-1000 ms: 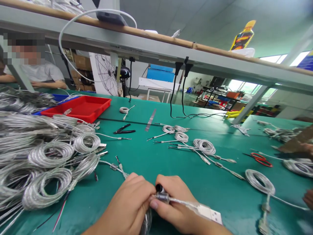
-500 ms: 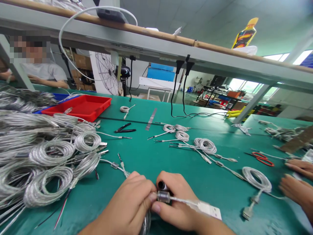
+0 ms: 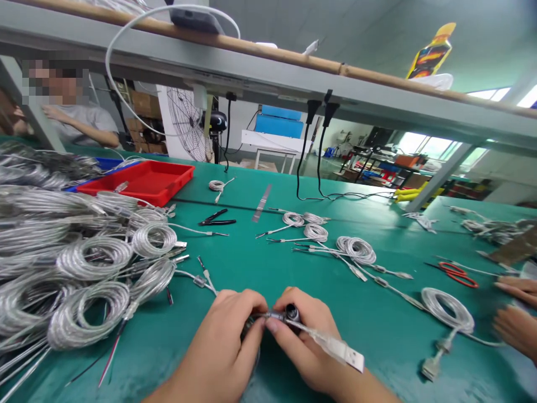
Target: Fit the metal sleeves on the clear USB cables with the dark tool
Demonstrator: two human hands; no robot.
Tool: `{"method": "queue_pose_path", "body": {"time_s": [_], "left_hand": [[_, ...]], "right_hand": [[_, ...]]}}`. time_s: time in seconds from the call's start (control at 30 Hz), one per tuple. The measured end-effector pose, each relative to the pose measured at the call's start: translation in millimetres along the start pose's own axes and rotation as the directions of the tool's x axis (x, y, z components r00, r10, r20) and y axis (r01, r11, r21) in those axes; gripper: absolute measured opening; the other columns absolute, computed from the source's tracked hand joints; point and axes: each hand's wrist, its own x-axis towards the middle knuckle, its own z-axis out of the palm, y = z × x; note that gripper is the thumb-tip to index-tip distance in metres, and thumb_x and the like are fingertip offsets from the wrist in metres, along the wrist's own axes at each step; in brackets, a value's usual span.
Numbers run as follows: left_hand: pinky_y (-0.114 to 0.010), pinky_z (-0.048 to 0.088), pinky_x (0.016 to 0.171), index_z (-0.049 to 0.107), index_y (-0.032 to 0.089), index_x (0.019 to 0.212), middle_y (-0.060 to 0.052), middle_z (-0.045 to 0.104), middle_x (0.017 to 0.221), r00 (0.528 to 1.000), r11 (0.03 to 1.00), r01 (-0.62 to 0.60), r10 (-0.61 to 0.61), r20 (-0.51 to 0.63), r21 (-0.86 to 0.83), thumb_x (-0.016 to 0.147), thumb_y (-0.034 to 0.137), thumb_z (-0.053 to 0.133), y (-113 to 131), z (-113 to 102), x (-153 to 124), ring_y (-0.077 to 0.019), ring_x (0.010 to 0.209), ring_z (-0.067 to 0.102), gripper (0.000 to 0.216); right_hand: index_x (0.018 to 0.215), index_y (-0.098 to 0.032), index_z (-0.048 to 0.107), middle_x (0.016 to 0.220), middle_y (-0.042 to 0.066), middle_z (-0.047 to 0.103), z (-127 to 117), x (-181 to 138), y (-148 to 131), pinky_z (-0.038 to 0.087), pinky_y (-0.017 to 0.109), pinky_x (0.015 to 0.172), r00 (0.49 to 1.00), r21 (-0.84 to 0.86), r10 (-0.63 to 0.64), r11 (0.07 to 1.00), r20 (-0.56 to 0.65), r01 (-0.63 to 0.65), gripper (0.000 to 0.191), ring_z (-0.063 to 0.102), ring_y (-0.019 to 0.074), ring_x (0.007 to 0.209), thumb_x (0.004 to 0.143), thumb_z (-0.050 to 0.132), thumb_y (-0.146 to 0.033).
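Observation:
My left hand (image 3: 224, 347) and my right hand (image 3: 304, 344) meet at the near edge of the green table (image 3: 260, 268). Both pinch a clear silvery cable (image 3: 319, 338) between them. My left fingers grip the cable just left of a small dark cylinder (image 3: 291, 312) on it, which my right thumb and fingers hold. The cable's white flat plug (image 3: 346, 354) sticks out to the right over my right hand. The rest of the cable hangs down below my hands, out of sight.
Many coiled cables (image 3: 84, 263) are heaped at the left, with more coils (image 3: 354, 249) in the middle. A red tray (image 3: 140, 182), black pliers (image 3: 218, 218), red scissors (image 3: 459, 274) and a metal ruler (image 3: 260, 203) lie farther off. Another person's hands (image 3: 514, 313) are at the right edge.
My hands have shifted slightly up and the cable has turned, so the dark cylinder's end now faces me and the plug points lower right. The other person's hands stayed at the right edge.

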Motion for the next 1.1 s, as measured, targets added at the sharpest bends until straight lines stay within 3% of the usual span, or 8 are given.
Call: {"method": "queue_pose_path", "body": {"time_s": [0.07,0.17,0.33,0.43,0.6,0.73,0.87,1.1], "left_hand": [[-0.031,0.045,0.074,0.060,0.026,0.091,0.003,0.067,0.086,0.999,0.997,0.032,-0.034,-0.023,-0.070,0.100,0.021,0.048,-1,2,-2,-0.0197,0.084,0.061,0.016],[-0.029,0.044,0.075,0.063,0.028,0.092,0.006,0.068,0.086,0.998,0.993,-0.002,-0.005,-0.060,-0.117,0.100,0.020,0.052,-3,1,-2,-0.0171,0.084,0.061,0.016],[-0.028,0.041,0.076,0.065,0.031,0.099,0.010,0.069,0.088,0.989,0.989,-0.116,0.107,-0.098,-0.090,0.102,0.015,0.054,-6,-3,2,-0.0136,0.082,0.060,0.020],[-0.028,0.040,0.076,0.066,0.033,0.102,0.011,0.069,0.090,0.987,0.989,-0.136,0.129,-0.100,-0.062,0.102,0.015,0.056,-7,-4,4,-0.0134,0.083,0.061,0.021],[-0.030,0.040,0.076,0.068,0.035,0.104,0.010,0.070,0.090,0.994,0.996,-0.080,0.077,-0.083,-0.031,0.103,0.017,0.056,-9,-6,4,-0.0157,0.083,0.060,0.022],[-0.031,0.039,0.076,0.067,0.032,0.100,0.009,0.070,0.090,0.995,0.997,-0.076,0.075,-0.070,-0.005,0.103,0.017,0.055,-9,-6,5,-0.0179,0.084,0.059,0.019],[-0.033,0.037,0.076,0.064,0.029,0.098,0.007,0.069,0.089,0.983,0.984,-0.176,0.177,-0.051,0.037,0.102,0.013,0.053,-8,-5,4,-0.0173,0.079,0.057,0.019],[-0.035,0.034,0.075,0.061,0.025,0.100,0.005,0.069,0.087,0.963,0.961,-0.268,0.270,-0.017,0.069,0.103,0.009,0.048,-7,-4,1,-0.0160,0.075,0.058,0.021]], "right_hand": [[0.095,-0.025,0.058,0.073,-0.006,0.059,0,-1,-1,0.036,0.025,0.058,1.000,0.014,0.017,1.000,-0.005,-0.017,0.004,0.053,0.0124,0.060,0.095,0.062,-0.025],[0.114,-0.027,0.049,0.081,-0.006,0.058,-1,-4,-1,0.039,0.024,0.057,0.996,0.110,0.083,0.990,0.020,-0.084,0.024,0.052,0.0129,0.061,0.093,0.061,-0.026],[0.108,-0.026,0.046,0.092,-0.001,0.054,-7,-6,2,0.041,0.030,0.067,0.985,0.125,0.113,0.984,0.130,-0.130,0.013,0.050,0.0178,0.074,0.096,0.047,-0.032],[0.105,-0.025,0.050,0.091,-0.001,0.052,-10,-2,1,0.040,0.030,0.069,0.988,0.142,0.079,0.985,0.135,-0.098,0.010,0.048,0.0177,0.076,0.101,0.042,-0.029],[0.109,-0.026,0.056,0.092,-0.002,0.057,-12,4,-2,0.040,0.028,0.072,0.998,0.103,-0.050,0.994,0.040,0.046,0.014,0.054,0.0157,0.079,0.100,0.048,-0.019],[0.117,-0.022,0.059,0.100,0.002,0.061,-13,5,-4,0.042,0.032,0.078,0.997,0.038,-0.040,0.999,0.069,0.038,0.022,0.056,0.0195,0.087,0.096,0.055,-0.022],[0.108,-0.018,0.062,0.093,0.004,0.058,-11,6,-6,0.041,0.034,0.074,0.982,-0.050,0.035,0.998,0.186,-0.026,0.021,0.054,0.0225,0.084,0.093,0.058,-0.031],[0.086,-0.020,0.055,0.080,0.001,0.055,-12,10,-5,0.032,0.030,0.065,0.964,-0.136,0.020,0.991,0.266,0.017,0.026,0.048,0.0188,0.072,0.101,0.051,-0.040]]}}
